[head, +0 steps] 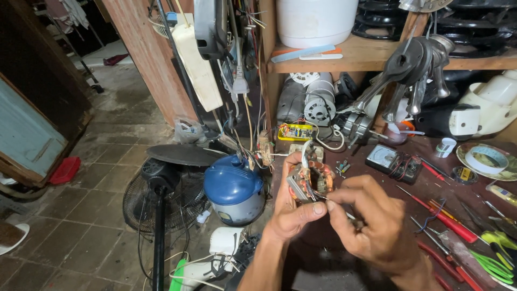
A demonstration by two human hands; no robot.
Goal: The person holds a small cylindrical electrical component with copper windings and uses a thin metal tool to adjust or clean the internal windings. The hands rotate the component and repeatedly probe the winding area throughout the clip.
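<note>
motor stator (311, 181) gripped in left hand (293, 207) | right hand (377, 223) pinching its wire

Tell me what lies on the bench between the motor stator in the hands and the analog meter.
In the head view, a few small loose parts lie on the bench between the motor stator and the analog meter.

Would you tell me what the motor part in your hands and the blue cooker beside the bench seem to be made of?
The motor part, held in the left hand, looks like dull grey stacked metal wound with reddish copper wire. The blue cooker seems glossy plastic or painted metal on top, judging by its highlights; its body is paler grey.
</note>
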